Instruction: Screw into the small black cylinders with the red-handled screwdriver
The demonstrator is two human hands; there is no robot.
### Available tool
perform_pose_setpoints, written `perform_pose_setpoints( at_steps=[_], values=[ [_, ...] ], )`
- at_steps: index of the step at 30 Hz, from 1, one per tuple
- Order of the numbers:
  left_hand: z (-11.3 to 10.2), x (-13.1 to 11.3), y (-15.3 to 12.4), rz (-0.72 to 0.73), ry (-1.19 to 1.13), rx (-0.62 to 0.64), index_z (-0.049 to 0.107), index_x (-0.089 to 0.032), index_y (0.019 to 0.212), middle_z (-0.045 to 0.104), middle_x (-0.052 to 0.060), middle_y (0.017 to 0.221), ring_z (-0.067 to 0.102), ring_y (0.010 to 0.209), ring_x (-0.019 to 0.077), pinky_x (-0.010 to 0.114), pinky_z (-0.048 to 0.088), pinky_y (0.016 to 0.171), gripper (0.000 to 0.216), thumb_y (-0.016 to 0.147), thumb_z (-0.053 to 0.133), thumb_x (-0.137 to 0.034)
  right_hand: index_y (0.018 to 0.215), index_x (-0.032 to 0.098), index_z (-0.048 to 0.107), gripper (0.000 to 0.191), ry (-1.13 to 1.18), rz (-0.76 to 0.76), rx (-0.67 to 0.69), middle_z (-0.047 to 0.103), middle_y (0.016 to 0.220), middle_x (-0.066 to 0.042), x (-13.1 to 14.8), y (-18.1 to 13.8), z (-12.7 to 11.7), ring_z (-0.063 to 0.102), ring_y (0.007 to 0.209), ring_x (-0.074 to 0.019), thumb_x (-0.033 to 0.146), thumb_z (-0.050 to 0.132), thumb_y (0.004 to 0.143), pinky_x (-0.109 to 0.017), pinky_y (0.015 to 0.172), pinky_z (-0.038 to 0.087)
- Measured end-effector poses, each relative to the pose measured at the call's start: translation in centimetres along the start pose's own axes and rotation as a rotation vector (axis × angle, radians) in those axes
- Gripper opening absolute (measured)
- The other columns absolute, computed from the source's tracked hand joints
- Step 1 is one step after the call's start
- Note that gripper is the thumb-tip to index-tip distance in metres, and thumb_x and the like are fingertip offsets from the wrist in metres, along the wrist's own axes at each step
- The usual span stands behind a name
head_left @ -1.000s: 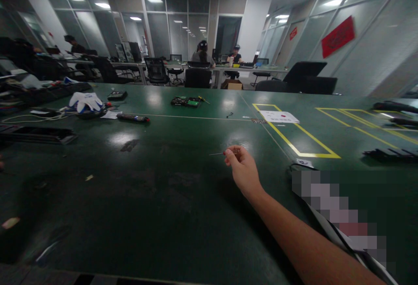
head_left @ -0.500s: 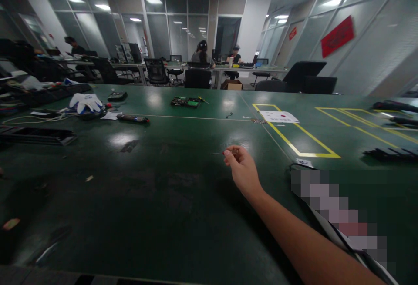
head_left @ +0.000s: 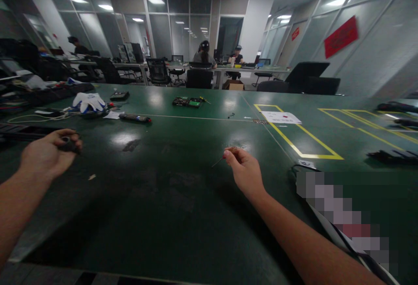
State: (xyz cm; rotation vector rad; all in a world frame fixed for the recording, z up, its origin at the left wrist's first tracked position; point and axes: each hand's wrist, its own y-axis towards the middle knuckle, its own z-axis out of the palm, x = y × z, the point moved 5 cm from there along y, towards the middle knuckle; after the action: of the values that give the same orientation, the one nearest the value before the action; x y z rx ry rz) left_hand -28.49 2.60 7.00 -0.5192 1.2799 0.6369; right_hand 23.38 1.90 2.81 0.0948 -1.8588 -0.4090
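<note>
On the left, my left hand [head_left: 48, 154] is raised over the green table [head_left: 146, 233], its fingers curled around a small dark object [head_left: 68, 145] with a rounded end. What kind of object it is cannot be made out. My right hand [head_left: 244, 169], near the middle, pinches a thin metal shaft [head_left: 217, 162] that looks like a slim screwdriver. The shaft points left and slightly down, with red showing at the fingertips; the rest of it is hidden in the hand. The two hands are well apart.
White-and-blue gloves [head_left: 88, 102], a pen-shaped tool [head_left: 135, 118] and a black tray [head_left: 19, 132] lie at left. Farther back is an opened case with green parts [head_left: 187, 102]. A white sheet [head_left: 281, 117] lies on yellow tape. People sit at desks behind.
My left hand has come into view from the left with the dark object in it. The shaft in my right hand has tilted downward; that hand has barely moved.
</note>
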Motion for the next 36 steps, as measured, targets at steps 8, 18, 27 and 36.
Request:
perform_pose_setpoints(
  at_steps=[8,18,27,36],
  values=[
    [13.3,5.1,-9.6,-0.249,-0.167,0.507,0.059,-0.014,0.097,0.057,0.005,0.085,0.055,0.078,0.0176,0.027,0.045,0.065,0.035,0.063,0.062,-0.005,0.081,0.020,0.068,0.035,-0.024,-0.028,0.010,0.065,0.069,-0.001,1.3,-0.6,-0.2,0.059,0.063,-0.0178,0.053,0.064,0.090,-0.031,0.062,0.044],
    [21.9,10.0,-21.0,-0.267,-0.088,0.902,0.057,-0.015,0.111,0.064,0.005,0.103,0.064,0.095,0.0165,0.030,0.049,0.088,0.051,0.065,0.073,-0.001,0.079,0.021,0.061,0.032,0.109,-0.041,-0.001,0.057,0.068,0.002,1.6,-0.8,-0.3,0.053,0.062,-0.0153,0.051,0.064,0.091,-0.030,0.060,0.043],
    [21.9,12.6,-23.8,-0.101,0.107,1.187,0.064,-0.017,0.120,0.071,0.007,0.111,0.067,0.105,0.0205,0.038,0.050,0.103,0.044,0.078,0.077,-0.018,0.078,0.021,0.063,0.032,0.370,0.016,-0.031,0.056,0.064,0.003,1.2,-0.8,-0.2,0.051,0.056,-0.0122,0.050,0.070,0.089,-0.027,0.055,0.042],
    [21.7,12.8,-23.9,-0.002,0.158,1.236,0.066,-0.018,0.120,0.070,0.006,0.112,0.066,0.108,0.0215,0.037,0.049,0.104,0.040,0.082,0.077,-0.023,0.087,0.022,0.064,0.026,0.352,-0.082,-0.148,0.063,0.072,0.001,1.4,-0.6,-1.0,0.060,0.066,-0.0150,0.046,0.061,0.097,-0.031,0.067,0.050]
  ],
)
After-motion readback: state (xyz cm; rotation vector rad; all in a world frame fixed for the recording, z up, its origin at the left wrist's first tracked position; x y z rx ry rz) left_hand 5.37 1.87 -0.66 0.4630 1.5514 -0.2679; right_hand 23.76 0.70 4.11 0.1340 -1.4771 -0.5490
